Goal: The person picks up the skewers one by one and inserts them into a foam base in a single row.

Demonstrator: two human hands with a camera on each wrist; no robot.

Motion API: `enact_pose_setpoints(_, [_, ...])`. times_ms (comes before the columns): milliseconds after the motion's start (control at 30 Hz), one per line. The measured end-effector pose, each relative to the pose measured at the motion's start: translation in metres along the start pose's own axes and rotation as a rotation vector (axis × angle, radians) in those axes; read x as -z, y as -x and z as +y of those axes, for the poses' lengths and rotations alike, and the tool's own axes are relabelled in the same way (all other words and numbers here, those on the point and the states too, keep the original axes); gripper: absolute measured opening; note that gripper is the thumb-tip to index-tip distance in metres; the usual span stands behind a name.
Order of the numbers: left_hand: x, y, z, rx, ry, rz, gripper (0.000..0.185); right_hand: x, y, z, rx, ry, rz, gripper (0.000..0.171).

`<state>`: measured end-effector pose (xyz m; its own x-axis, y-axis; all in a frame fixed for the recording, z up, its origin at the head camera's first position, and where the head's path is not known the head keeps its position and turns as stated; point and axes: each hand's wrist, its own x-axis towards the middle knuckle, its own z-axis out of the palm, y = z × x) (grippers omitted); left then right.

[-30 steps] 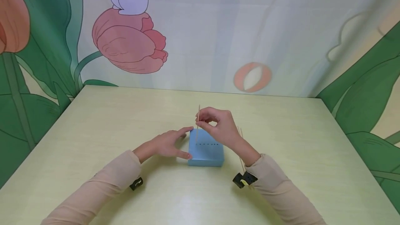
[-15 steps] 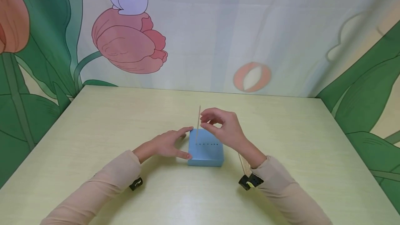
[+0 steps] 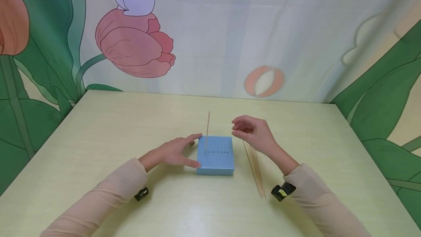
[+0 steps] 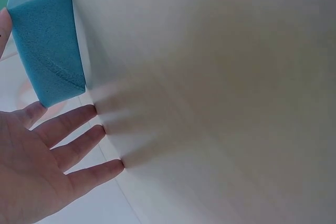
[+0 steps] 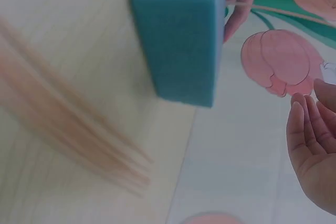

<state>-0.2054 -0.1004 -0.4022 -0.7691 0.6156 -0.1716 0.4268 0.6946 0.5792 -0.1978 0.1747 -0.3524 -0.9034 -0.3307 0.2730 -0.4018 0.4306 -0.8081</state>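
Note:
A blue foam block (image 3: pixel 215 162) lies on the table, with a row of small dark holes across its top. One thin wooden skewer (image 3: pixel 207 131) stands nearly upright at the left end of that row. My left hand (image 3: pixel 175 151) touches the block's left side, thumb at the near corner and index finger at the far one; its other fingers are straight, tips at the tabletop in the left wrist view. Up and to the right of the block is my right hand (image 3: pixel 258 132), holding nothing, its fingers loosely bent. Below it lies a bundle of several skewers (image 3: pixel 255 171).
The pale wooden table (image 3: pixel 131 120) reaches back to a curtain (image 3: pixel 210 46) printed with flowers and leaves. A black wrist strap (image 3: pixel 283 191) shows under the right sleeve, another strap (image 3: pixel 141 194) under the left.
My right hand has let go of the skewer, which stays standing in the block, and has moved right, uncovering the bundle of skewers. The left hand has stayed in place.

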Motion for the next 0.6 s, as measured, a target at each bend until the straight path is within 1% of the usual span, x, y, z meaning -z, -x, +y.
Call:
enact_pose_setpoints(200, [0.000,0.001,0.000,-0.004,0.000,-0.001,0.096,0.009,0.005,0.020,-0.068,0.006,-0.029,0.026])
enact_pose_setpoints(400, [0.000,0.002,0.001,0.010,0.003,-0.002,0.095,0.014,0.008,0.038,-0.145,0.014,-0.067,0.028])
enact_pose_setpoints(600, [0.000,0.003,0.002,0.012,0.000,0.002,0.094,0.021,0.009,0.055,-0.184,0.006,-0.142,0.036])
